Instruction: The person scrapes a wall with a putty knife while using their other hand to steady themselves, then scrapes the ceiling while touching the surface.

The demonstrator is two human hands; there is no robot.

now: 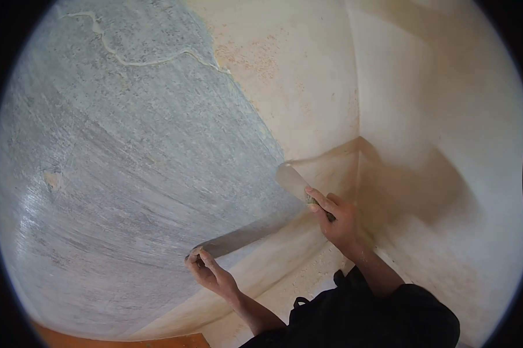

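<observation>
My right hand [341, 223] is closed around the dark handle of a putty knife [292, 178]. Its pale flat blade points up and left, its tip at the edge of the grey-blue coating [174, 139] on the wall. Lower and to the left, my left hand [217, 279] grips the near end of a long, narrow grey blade [244, 236] between thumb and fingers. That blade slants up to the right across the coating's lower edge, its far end below the putty knife.
Bare cream wall [296, 87] with reddish patches borders the coating on the right. A corner meets a pale side wall [435, 93], where a shadow falls. A raised cream line [140, 62] crosses the coating's top. An orange surface [122, 342] shows at bottom left.
</observation>
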